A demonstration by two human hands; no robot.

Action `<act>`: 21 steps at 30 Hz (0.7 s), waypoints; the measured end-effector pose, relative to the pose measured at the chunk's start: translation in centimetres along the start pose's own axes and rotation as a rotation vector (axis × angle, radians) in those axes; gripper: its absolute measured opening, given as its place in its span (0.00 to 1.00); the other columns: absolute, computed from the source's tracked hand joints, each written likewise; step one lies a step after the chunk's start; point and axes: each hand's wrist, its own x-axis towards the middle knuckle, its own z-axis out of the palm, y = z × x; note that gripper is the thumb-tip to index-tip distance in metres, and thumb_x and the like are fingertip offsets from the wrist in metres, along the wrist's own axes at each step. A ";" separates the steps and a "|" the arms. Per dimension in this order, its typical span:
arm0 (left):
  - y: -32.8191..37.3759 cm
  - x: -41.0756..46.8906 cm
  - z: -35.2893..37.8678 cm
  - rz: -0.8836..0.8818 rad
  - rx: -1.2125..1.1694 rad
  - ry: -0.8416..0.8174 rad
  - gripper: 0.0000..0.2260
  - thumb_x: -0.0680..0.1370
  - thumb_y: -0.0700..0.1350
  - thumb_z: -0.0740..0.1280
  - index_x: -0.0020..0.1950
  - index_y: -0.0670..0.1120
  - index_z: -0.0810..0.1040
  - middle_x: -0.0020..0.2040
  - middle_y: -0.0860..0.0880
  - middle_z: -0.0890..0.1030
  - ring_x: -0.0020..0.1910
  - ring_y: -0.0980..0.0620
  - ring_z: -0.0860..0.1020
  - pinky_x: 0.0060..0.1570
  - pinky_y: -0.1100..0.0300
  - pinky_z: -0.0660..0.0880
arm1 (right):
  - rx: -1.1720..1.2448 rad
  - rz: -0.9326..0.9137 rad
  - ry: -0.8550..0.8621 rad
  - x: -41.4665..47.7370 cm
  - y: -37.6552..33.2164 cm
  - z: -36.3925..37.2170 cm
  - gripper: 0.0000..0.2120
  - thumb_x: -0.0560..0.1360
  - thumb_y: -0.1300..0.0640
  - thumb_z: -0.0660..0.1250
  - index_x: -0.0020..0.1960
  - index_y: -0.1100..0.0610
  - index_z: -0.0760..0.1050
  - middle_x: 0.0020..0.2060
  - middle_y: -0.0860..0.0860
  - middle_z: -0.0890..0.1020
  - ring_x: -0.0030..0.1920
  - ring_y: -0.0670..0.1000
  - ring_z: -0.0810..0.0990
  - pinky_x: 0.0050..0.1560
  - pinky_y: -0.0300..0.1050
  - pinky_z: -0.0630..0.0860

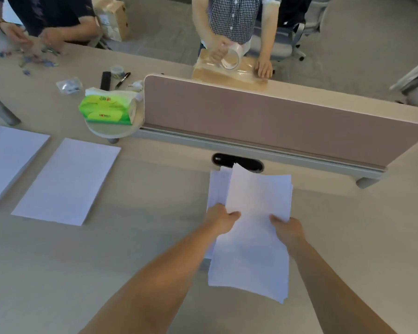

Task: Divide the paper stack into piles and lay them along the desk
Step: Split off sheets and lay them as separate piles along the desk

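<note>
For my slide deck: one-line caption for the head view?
Both hands grip the paper stack; two piles already lie at left.

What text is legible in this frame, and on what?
None reads clearly.
Tissue pack: red logo and print, too blurred to read.
Small packet: marks too small to read.
Papers in left hand and right hand: look blank.
Two piles: look blank.
</note>
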 end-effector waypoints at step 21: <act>-12.0 5.3 -12.9 -0.321 0.226 0.396 0.23 0.76 0.60 0.63 0.59 0.43 0.81 0.72 0.46 0.68 0.72 0.48 0.65 0.67 0.56 0.62 | -0.313 -0.111 -0.363 -0.9 -6.4 19.6 0.23 0.77 0.47 0.64 0.64 0.61 0.75 0.61 0.60 0.78 0.60 0.60 0.78 0.60 0.50 0.75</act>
